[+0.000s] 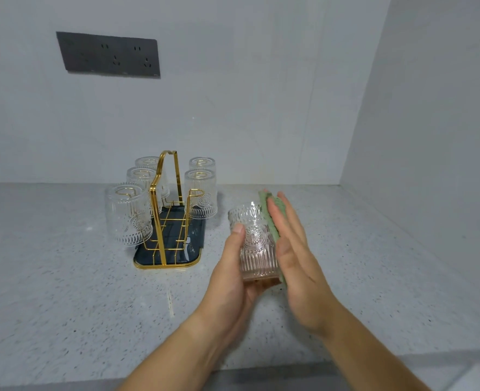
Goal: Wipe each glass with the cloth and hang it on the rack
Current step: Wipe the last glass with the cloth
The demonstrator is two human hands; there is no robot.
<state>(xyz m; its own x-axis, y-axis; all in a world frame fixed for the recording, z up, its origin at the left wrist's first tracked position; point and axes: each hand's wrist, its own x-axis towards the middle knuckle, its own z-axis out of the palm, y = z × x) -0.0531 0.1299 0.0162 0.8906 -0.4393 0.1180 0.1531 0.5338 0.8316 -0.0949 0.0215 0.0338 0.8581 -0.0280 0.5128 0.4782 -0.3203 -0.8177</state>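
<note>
Gripping the glass mouth-up over the table in our left hand, we press the cloth to its right side with flat-fingered right hand; the rack has its free hook ahead-left.

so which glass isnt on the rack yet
The glass held in the left hand, with the cloth against it; the other five hang upside down on the rack.

clear embossed glass, green cloth, gold rack w/ dark tray.
</note>
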